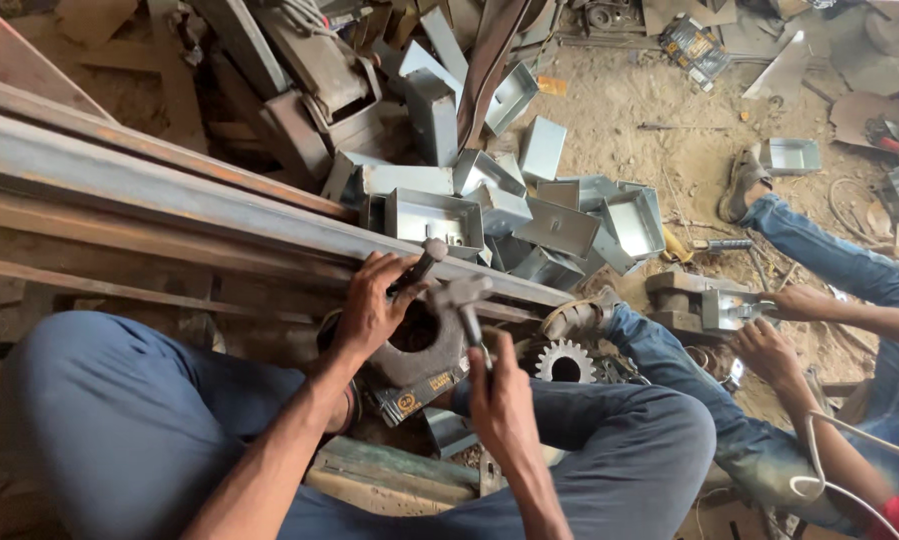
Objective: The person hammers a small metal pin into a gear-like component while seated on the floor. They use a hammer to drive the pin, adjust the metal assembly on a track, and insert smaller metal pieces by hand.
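Observation:
My left hand (pixel 369 305) grips a dark punch or chisel (pixel 421 262), its top end sticking up beside a long steel bar (pixel 219 215). A hammer (pixel 461 300) is in my right hand (pixel 499 395), held by its handle, with the metal head just right of the punch and above a thick iron ring block (pixel 421 345) with a round hole. My knees in blue trousers frame the work on both sides.
A heap of folded sheet-metal boxes (pixel 529 215) lies beyond the bar. A toothed gear (pixel 565 362) sits on the ground to the right. Another person's hands (pixel 779 320) and legs work on a metal box at right. Dirt floor with scrap behind.

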